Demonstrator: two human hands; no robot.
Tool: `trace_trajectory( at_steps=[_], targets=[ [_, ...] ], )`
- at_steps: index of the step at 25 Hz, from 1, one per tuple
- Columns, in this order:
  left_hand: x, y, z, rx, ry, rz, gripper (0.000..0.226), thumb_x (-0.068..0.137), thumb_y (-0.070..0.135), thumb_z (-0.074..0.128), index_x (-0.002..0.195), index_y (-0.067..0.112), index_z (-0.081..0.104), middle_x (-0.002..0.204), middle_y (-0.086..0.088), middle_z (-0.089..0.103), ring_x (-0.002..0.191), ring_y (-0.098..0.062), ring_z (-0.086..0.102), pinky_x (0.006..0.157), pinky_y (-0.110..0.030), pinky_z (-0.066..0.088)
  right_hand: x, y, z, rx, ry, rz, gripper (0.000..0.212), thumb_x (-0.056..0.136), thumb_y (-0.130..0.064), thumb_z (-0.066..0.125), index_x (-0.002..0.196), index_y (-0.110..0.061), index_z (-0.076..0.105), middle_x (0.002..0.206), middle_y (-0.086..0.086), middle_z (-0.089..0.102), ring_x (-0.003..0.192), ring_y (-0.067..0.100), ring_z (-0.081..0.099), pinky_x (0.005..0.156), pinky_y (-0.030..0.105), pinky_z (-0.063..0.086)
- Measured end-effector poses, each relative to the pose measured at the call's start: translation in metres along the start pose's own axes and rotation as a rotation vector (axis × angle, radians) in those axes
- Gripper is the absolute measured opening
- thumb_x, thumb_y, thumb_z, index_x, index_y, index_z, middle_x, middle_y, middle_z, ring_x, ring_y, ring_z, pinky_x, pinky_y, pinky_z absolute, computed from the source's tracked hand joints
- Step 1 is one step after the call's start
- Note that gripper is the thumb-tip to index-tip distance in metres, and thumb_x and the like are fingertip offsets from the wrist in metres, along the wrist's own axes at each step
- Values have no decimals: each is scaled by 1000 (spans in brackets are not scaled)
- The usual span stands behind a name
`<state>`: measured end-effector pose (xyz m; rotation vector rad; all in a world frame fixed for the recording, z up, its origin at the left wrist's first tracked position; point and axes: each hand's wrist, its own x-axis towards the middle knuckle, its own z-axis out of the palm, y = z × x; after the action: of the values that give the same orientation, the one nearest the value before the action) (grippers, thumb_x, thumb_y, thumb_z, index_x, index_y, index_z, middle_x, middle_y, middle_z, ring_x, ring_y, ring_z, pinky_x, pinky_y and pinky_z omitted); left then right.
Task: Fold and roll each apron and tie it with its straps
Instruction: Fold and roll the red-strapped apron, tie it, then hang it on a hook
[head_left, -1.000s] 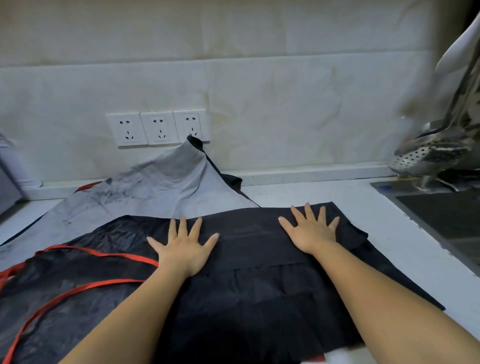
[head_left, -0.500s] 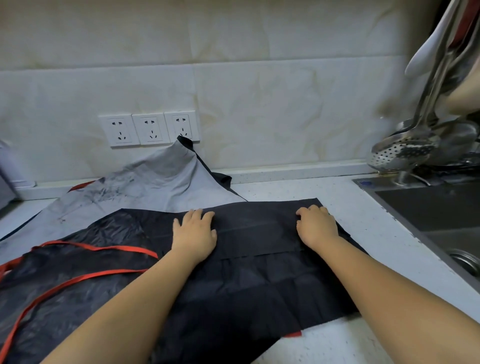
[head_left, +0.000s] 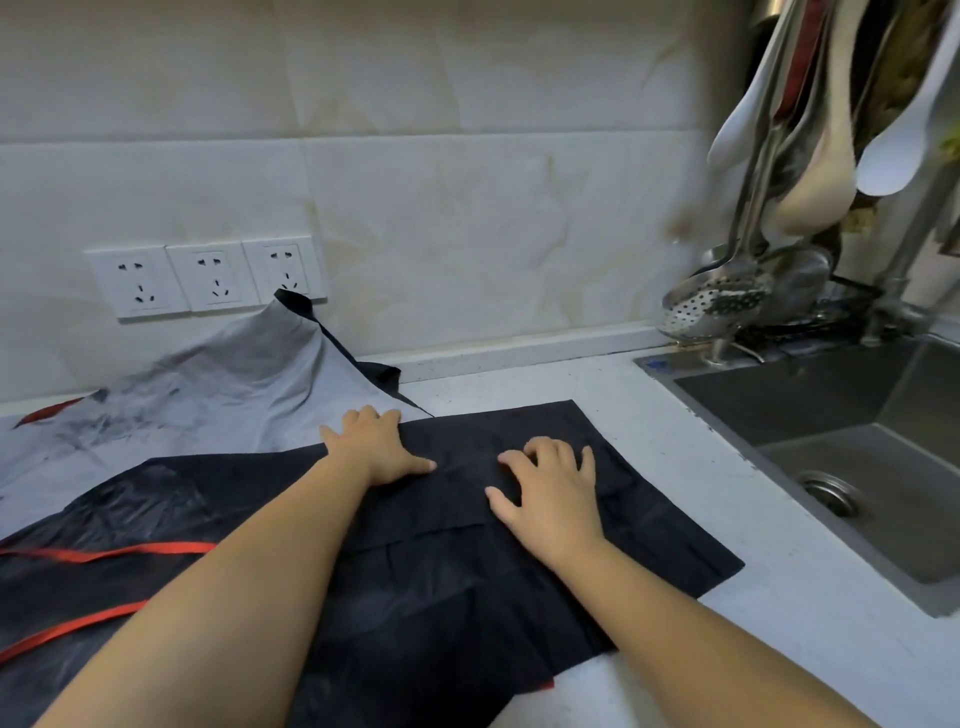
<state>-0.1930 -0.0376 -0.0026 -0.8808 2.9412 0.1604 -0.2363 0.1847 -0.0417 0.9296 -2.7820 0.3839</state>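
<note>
A black apron (head_left: 457, 587) lies folded flat on the white counter (head_left: 779, 639). Its red straps (head_left: 104, 553) trail across the crumpled part at the left. My left hand (head_left: 374, 447) is at the apron's far edge, fingers curled over that edge and thumb lying on the cloth. My right hand (head_left: 556, 493) sits just right of it on the top fold, fingers arched and digging into the fabric. A small ridge of cloth stands between the two hands. A grey apron (head_left: 208, 384) lies behind, partly under the black one, one corner leaning up the wall.
A steel sink (head_left: 857, 441) is set into the counter at the right, near the apron's right edge. Ladles and spoons (head_left: 779, 156) hang above it, a slotted one (head_left: 711, 304) lowest. Three wall sockets (head_left: 208, 278) sit behind the grey apron.
Both hands went from spread flat on the apron to curled fingers. My right hand slid left, close to my left hand. The view swung right toward the sink.
</note>
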Motion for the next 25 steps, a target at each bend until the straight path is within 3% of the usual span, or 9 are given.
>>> trace_trajectory(
  at_steps=[2,5,9,11,14,17,19,21,25],
  targets=[
    [2,4,-6,-50,38,29,68,72,65,68,129,32,50,129,-1,51,128,-26,39,105,-51,32,-4,0,0,34,17,-72,40,91,-59,43,118,-35,59,111,-7,46,115,18,42,113,59,16],
    [-7,5,-16,-182,180,137,24,82,45,66,105,37,66,104,9,65,108,-21,57,85,-37,41,1,3,5,75,-53,4,41,90,-61,39,121,-38,52,113,-8,39,115,16,36,112,62,14],
    [-50,11,-12,-103,416,305,21,95,40,55,112,37,67,106,8,57,101,-17,57,69,-28,39,10,10,13,84,-96,120,45,94,-57,34,132,-35,45,135,-1,36,136,26,24,112,62,3],
    [-75,13,7,-61,530,386,18,94,37,59,109,37,69,100,6,57,93,-17,58,61,-27,39,16,14,13,129,-17,196,41,98,-39,37,129,-18,53,135,8,43,134,31,33,114,53,15],
    [-98,10,42,-31,571,447,21,72,26,84,87,37,75,83,8,63,67,-18,60,42,-24,39,20,22,-15,844,260,623,35,98,-15,33,121,0,55,119,13,54,111,32,51,88,33,36],
    [-110,10,63,-5,564,455,10,79,37,72,88,36,76,88,8,67,72,-20,62,44,-28,48,23,42,-43,1366,363,931,49,100,-38,37,140,-9,39,117,5,49,108,26,52,88,35,42],
    [-114,11,68,-22,550,446,28,86,47,50,88,37,76,90,10,68,73,-19,60,46,-29,48,22,53,-50,1314,245,930,62,95,-34,53,149,-18,26,126,3,45,97,25,54,89,42,51],
    [-119,12,68,-48,571,407,37,88,52,41,88,38,75,91,15,67,76,-15,59,47,-27,48,19,61,-48,1083,157,831,64,92,-4,51,149,-21,28,130,8,49,86,24,54,80,38,53],
    [-122,15,64,-148,456,302,29,100,42,41,110,31,65,112,16,58,98,-12,51,73,-28,50,16,68,-40,385,159,605,53,92,-1,42,142,-17,43,128,14,49,115,32,46,92,39,44]
  ],
)
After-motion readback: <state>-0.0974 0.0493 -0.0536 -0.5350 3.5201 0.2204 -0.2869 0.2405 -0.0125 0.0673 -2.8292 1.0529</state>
